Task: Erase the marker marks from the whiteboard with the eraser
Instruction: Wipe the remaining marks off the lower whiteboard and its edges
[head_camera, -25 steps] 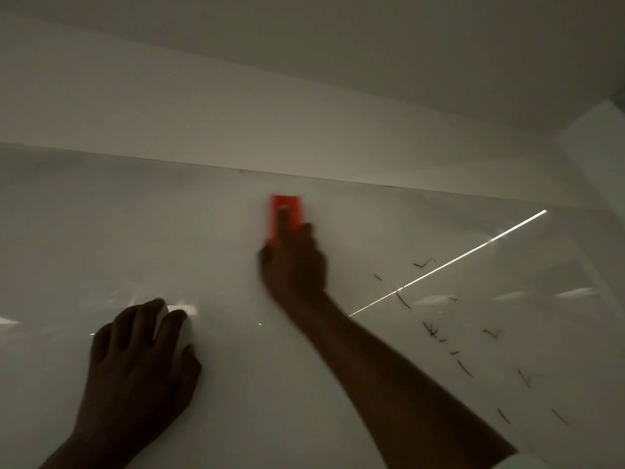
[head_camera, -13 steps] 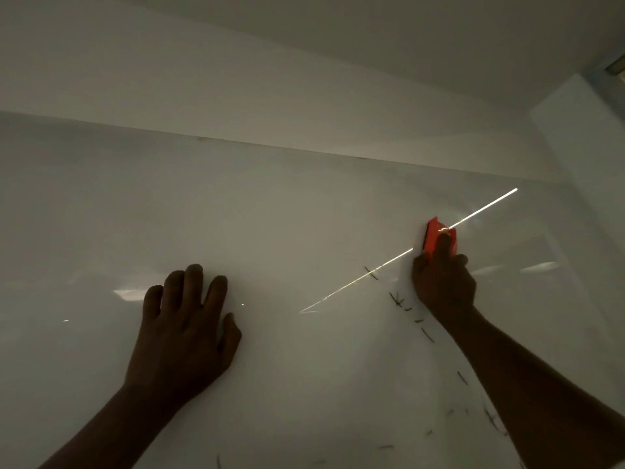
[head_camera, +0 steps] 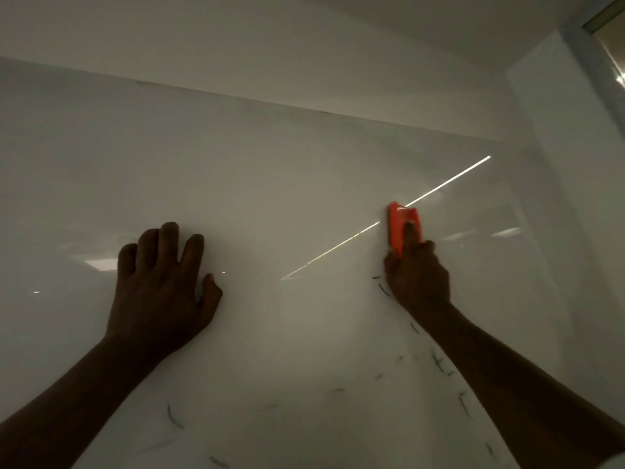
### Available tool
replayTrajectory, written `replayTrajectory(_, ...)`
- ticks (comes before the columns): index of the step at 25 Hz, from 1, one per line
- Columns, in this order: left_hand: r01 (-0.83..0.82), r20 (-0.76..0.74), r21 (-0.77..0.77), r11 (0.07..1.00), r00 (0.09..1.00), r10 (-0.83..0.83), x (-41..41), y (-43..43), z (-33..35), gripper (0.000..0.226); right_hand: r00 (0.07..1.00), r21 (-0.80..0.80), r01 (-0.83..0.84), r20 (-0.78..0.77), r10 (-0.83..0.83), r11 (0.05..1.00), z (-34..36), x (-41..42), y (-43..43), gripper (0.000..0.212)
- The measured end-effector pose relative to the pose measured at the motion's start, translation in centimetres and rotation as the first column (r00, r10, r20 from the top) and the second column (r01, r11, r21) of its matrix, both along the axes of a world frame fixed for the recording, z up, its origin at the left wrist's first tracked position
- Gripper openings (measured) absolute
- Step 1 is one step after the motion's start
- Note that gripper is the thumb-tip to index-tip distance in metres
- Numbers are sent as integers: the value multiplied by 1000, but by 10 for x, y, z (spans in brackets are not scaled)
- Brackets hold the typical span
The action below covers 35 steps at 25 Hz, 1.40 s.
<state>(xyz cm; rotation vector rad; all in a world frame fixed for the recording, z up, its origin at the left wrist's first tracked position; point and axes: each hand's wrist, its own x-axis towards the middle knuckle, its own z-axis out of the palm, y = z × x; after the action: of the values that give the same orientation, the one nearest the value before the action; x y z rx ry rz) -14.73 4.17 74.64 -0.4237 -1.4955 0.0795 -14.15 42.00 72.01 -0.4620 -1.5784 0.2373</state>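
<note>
A large glossy whiteboard (head_camera: 270, 184) fills the wall in dim light. My right hand (head_camera: 417, 275) grips an orange eraser (head_camera: 399, 228) and presses it upright against the board at the right, forefinger along its back. Short dark marker marks (head_camera: 384, 289) sit just left of that hand, and several more (head_camera: 438, 362) are scattered lower along the forearm and near the bottom (head_camera: 174, 416). My left hand (head_camera: 162, 292) lies flat on the board at the left, fingers spread, holding nothing.
A thin bright reflected line (head_camera: 439, 187) runs diagonally across the board behind the eraser. The board's top edge (head_camera: 304, 108) meets the white wall above. A side wall (head_camera: 575, 164) closes in at the right, with a window corner (head_camera: 612, 38) at the top.
My right hand swept the eraser from the upper middle of the board to the right; since half a second ago it has barely shifted. The marks above it are gone. The view tilted slightly down.
</note>
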Motion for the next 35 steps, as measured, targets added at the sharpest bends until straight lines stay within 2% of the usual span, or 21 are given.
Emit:
replayTrajectory(2,-14,26,15,1000,1000,14,1,4,1,67,998,-292,-66,-14,64,954,-11,5,23,75)
replayTrajectory(4,-21,25,9,1000,999,21,3,15,3,66,995,-357,-100,-41,92,929,-11,4,-5,75)
replayTrajectory(5,-24,23,-31,999,999,24,2,23,4,66,992,-253,-126,-39,120,959,-15,2,-34,75)
replayTrajectory(7,-28,4,-179,983,1000,29,-4,39,2,66,982,169,-171,-48,182,971,-46,0,-105,74)
replayTrajectory(9,-38,-38,-279,959,999,28,-10,47,1,64,978,596,-199,76,192,778,-88,1,-128,69)
replayTrajectory(10,-36,-53,-296,955,998,21,-11,48,0,64,979,687,-199,108,173,699,-94,2,-108,67)
replayTrajectory(11,-26,-63,-292,956,998,8,-12,47,0,64,986,679,-164,102,130,715,-97,0,-77,67)
replayTrajectory(12,-15,-70,-283,959,998,-5,-13,45,-1,64,995,574,-98,57,80,813,-98,-2,-41,69)
replayTrajectory(14,-7,-75,-272,962,997,-14,-12,44,-4,64,999,106,-19,-35,23,994,-99,-2,36,72)
replayTrajectory(16,-6,-62,-269,963,998,-11,-10,48,-6,63,999,-375,-33,-20,28,926,-104,5,77,72)
replayTrajectory(17,-5,-53,-271,962,999,-10,-9,50,-6,62,998,-500,-52,-10,54,865,-102,5,75,73)
replayTrajectory(18,-4,-53,-271,962,999,-10,-9,52,-6,62,997,-525,-70,-12,75,848,-99,4,62,73)
replayTrajectory(19,-2,-55,-268,964,998,-13,-9,53,-6,62,995,-456,-98,-39,90,885,-97,2,38,74)
replayTrajectory(21,2,-59,-264,964,998,-18,-10,51,-5,64,984,-83,-152,-110,143,985,-112,-2,-30,73)
replayTrajectory(23,6,-72,-267,964,997,-26,-12,47,-5,65,978,358,-208,48,204,910,-154,0,-87,71)
replayTrajectory(24,4,-82,-270,963,996,-27,-12,46,-5,64,974,514,-224,126,186,828,-168,3,-85,69)
replayTrajectory(25,2,-87,-275,961,996,-27,-12,45,-6,63,975,577,-217,160,152,787,-176,6,-67,69)
replayTrajectory(27,5,-78,-296,955,997,-29,-11,43,-7,60,997,429,-58,64,34,901,-185,7,-10,71)
replayTrajectory(29,3,-62,-365,931,998,-27,-8,33,-12,57,998,102,59,-31,-56,993,-197,7,33,71)
replayTrajectory(32,-18,-55,-435,900,998,-7,-2,-10,-21,54,997,-209,-5,-71,-10,978,-202,2,38,68)
replayTrajectory(35,-49,-58,-357,933,998,30,6,-63,-30,52,967,-369,-180,-237,95,912,-180,-2,-18,67)
